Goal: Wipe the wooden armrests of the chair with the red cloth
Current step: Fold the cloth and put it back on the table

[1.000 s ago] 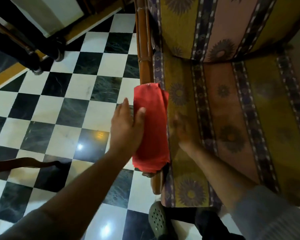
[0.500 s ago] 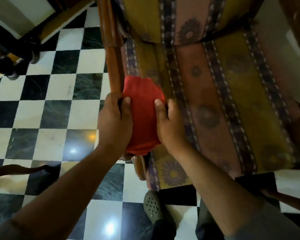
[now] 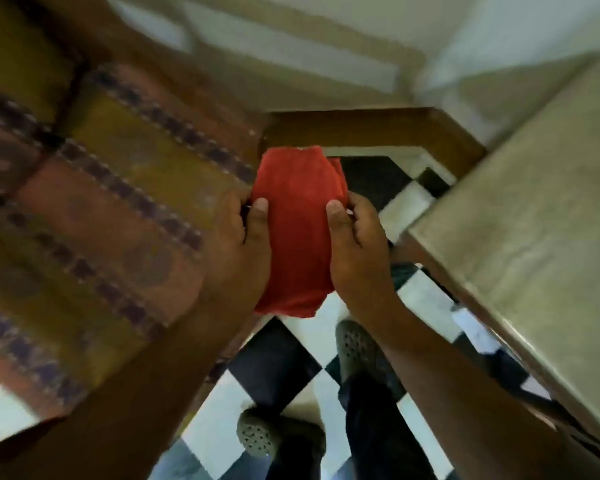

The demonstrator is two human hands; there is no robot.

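Note:
The folded red cloth (image 3: pixel 297 230) is in the middle of the head view, held from both sides. My left hand (image 3: pixel 238 251) grips its left edge with the thumb on top. My right hand (image 3: pixel 357 251) grips its right edge the same way. The cloth sits at the right edge of the chair's striped, flower-patterned seat cushion (image 3: pixel 101 209). Whatever lies under the cloth is hidden, and I cannot make out a wooden armrest there. The picture is blurred by motion.
A pale grey-beige slab (image 3: pixel 520 209) with a hard edge stands close on the right. A brown wooden band (image 3: pixel 378 131) runs along the wall behind the cloth. Black-and-white checkered floor (image 3: pixel 278 362) lies below, with my two grey clogs (image 3: pixel 355 344) on it.
The view has swung from the chair's left armrest across the seat to its right side. My right hand joined the left on the cloth, and both carried it over.

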